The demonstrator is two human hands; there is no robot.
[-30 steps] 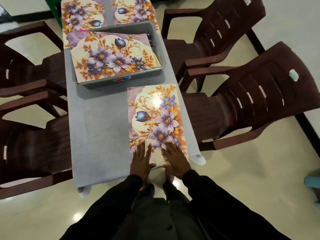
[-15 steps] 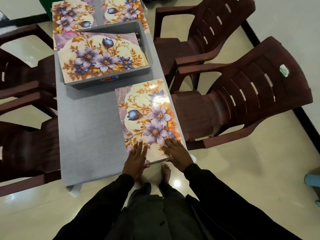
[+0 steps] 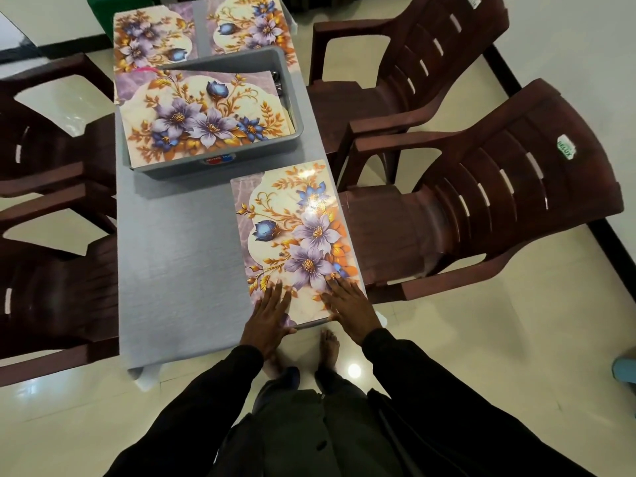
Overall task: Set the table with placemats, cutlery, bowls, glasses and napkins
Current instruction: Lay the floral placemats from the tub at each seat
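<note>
While the person stands at the near end of the counter (image 3: 179, 253), both hands lie flat on the near end of a flowered mat (image 3: 296, 235). The left hand (image 3: 270, 316) has its fingers (image 3: 275, 294) straight and slightly spread, pressing on the mat's near left corner. The right hand (image 3: 351, 309) does the same on the near right corner, fingers (image 3: 339, 287) laid out flat; neither hand grips anything. The mat runs lengthwise away from the fingertips along the counter's right edge. Beyond the fingers and to the left sits a grey bin (image 3: 296, 108) with a second mat (image 3: 203, 118) lying in it. Past the bin, two far mats (image 3: 151, 39) lie side by side. Just right of the right fingers stands a brown chair (image 3: 499, 208).
</note>
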